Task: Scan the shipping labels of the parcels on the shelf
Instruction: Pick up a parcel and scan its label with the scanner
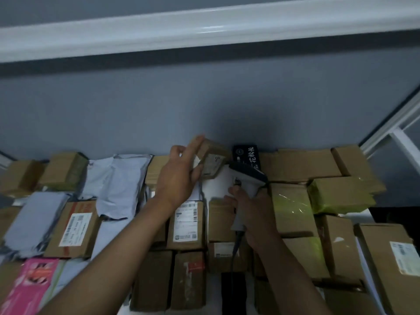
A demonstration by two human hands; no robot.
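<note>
L hand (179,176) fingers straight, tilting small box (212,160); R hand (250,212) grips scanner (245,178).

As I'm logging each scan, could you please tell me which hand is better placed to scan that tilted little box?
Right: the right hand grips the scanner, aimed towards the small box that the left hand tilts.

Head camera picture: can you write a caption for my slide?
Left hand tilts a small brown cardboard parcel; right hand aims a grey handheld scanner.
</note>
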